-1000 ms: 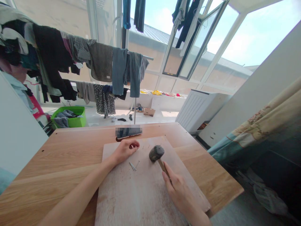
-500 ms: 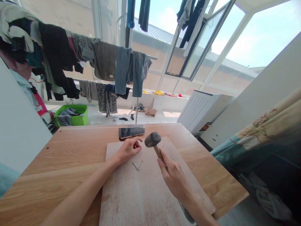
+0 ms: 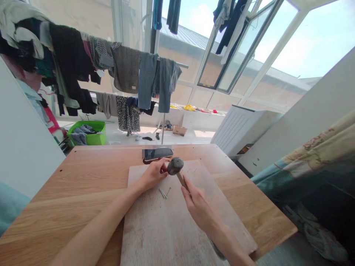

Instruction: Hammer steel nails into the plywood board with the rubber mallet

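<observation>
My right hand (image 3: 198, 207) is wrapped round the wooden handle of a hammer whose dark head (image 3: 175, 166) hangs just above the far end of a pale wooden board (image 3: 155, 229). My left hand (image 3: 154, 174) rests on the board with its fingertips pinched together right beside the hammer head; whatever they pinch is too small to make out. A few loose nails (image 3: 164, 193) lie on the board between my two hands.
The board lies on a wooden table (image 3: 69, 184). A phone (image 3: 157, 153) lies past the board's far edge. Beyond the table stand a drying rack hung with clothes (image 3: 122, 74), a green laundry basket (image 3: 87, 133) and a white radiator (image 3: 235, 127). A curtain (image 3: 313, 155) hangs at right.
The hammer head has swung left and away from me, from the board's right part to right beside my left fingertips. My left hand has stayed in its place.
</observation>
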Tool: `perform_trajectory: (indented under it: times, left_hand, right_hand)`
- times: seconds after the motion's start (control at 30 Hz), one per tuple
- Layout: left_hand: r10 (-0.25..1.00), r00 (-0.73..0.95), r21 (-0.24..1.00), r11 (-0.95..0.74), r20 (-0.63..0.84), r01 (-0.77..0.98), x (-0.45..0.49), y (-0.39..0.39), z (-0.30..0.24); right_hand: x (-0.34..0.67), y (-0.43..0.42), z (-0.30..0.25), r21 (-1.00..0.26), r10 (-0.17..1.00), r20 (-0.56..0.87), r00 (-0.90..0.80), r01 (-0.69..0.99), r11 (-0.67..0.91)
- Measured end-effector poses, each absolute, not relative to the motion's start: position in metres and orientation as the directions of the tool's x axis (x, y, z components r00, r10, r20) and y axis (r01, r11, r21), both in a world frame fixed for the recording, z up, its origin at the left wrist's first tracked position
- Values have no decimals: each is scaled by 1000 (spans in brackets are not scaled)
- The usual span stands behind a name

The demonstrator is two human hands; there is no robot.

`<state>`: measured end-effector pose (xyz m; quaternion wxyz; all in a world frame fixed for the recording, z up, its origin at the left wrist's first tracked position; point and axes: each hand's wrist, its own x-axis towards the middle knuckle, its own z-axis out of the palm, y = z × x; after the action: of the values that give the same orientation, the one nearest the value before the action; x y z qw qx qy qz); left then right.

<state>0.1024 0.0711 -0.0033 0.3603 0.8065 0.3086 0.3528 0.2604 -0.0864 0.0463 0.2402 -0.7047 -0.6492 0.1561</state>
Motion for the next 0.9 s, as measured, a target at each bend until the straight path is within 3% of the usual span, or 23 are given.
perform_trajectory:
  times: [0.17, 0.27, 0.4, 0.53, 0.73, 0.8, 0.9]
  left_hand:
    - [777, 563, 779, -529, 284, 337, 98, 70, 8]
    - [762, 624, 639, -569, 173, 518, 94, 63, 28]
    - [678, 728, 374, -651, -105, 660, 98, 38, 57]
    - [652, 740, 190, -715, -165, 673, 112, 12, 66]
    - [592, 797, 228, -765, -115, 602, 109, 19, 57]
    - [597, 801, 330, -748, -48, 577, 99, 36, 51]
    - [667, 738, 604, -630, 101, 487, 83, 62, 36]
  right_hand:
    - [275, -107, 36, -613, 980, 44, 194, 780, -127]
    - [291, -124, 23, -600, 973, 4, 233, 779, -184]
    - [300, -136, 9, -578, 970, -27, 243, 788, -214]
    - [297, -135, 6, -549, 971, -13, 239, 809, -207]
    - [295, -133, 2, -517, 971, -24, 236, 829, -214]
    - [295, -133, 2, -510, 972, -13, 236, 835, -209]
    - [294, -133, 5, -509, 970, -15, 241, 834, -215]
